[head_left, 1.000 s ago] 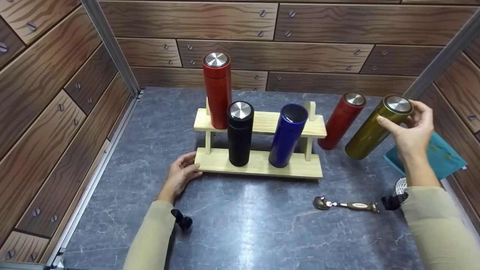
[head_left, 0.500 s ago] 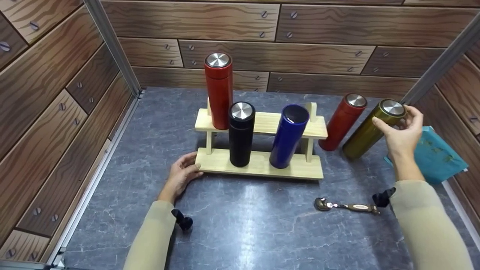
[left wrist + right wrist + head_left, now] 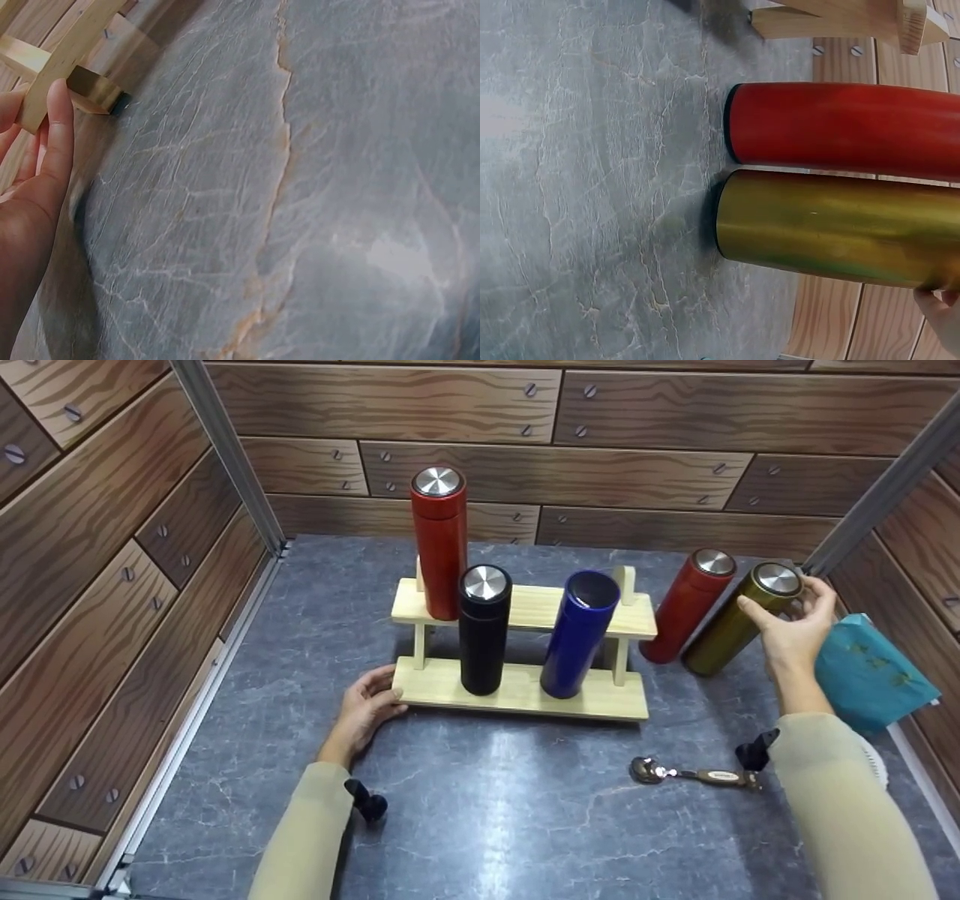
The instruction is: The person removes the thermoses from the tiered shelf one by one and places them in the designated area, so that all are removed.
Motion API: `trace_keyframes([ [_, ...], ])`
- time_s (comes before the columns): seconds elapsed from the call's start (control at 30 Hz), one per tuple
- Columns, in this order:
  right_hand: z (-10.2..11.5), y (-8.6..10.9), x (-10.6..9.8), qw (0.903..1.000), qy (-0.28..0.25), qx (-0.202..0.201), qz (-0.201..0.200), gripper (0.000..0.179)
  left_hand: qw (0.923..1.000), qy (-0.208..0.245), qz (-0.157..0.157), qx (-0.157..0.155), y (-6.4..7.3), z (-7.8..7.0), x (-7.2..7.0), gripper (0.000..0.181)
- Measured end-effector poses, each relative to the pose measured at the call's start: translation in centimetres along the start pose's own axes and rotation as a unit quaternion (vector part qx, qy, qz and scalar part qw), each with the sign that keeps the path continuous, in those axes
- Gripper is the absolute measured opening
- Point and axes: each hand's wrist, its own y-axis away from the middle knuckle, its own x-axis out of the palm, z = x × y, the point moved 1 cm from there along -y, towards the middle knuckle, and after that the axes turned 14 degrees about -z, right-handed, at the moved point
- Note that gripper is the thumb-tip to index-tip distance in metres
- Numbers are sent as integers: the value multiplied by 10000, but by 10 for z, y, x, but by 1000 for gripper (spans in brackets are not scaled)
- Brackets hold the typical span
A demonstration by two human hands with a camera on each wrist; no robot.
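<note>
In the head view, my right hand (image 3: pixel 799 622) grips a gold thermos (image 3: pixel 731 619) near its silver-topped lid. The gold thermos (image 3: pixel 832 225) stands close beside a red thermos (image 3: pixel 840 127) in the right wrist view. My left hand (image 3: pixel 365 709) pinches the left end of the lower board of a two-tier wooden rack (image 3: pixel 517 701); the left wrist view shows fingers around the wood edge. On the lower board stand a black thermos (image 3: pixel 484 641) and a blue thermos (image 3: pixel 577 641). Another red thermos (image 3: pixel 441 547) is upright on the upper board's left part.
A metal scoop-like spoon (image 3: pixel 694 774) with a brown handle lies at the front right. The teal packet (image 3: pixel 874 675) sits by the right wall, near a white round item (image 3: pixel 874 757) partly hidden by my right sleeve. Wood-patterned walls (image 3: pixel 457 405) enclose the grey marbled tabletop.
My right hand has moved left and slightly down with the gold thermos, bringing it closer to the red one beside the rack. The left hand keeps its place on the rack.
</note>
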Motion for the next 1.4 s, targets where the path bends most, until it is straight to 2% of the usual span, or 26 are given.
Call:
trace_keyframes([
  [0.27,-8,1,3,9997,-220,32,30,79,10000,-40,-27,-24,1,-1,-1,51],
  [0.67,8,14,3,9984,141,-241,486,75,10000,15,16,30,1,0,-1,52],
  [0.8,7,13,0,9975,285,-360,542,72,10000,4,1,-9,0,1,-1,53],
  [1.03,3,6,-10,9992,48,-170,347,66,10000,-5,23,-6,2,1,0,54],
  [1.27,13,10,-21,9985,-410,186,316,54,9999,-94,-50,-59,2,1,0,51],
  [1.4,20,12,-26,9978,-512,226,361,47,9999,-90,-33,-47,2,1,0,52],
])
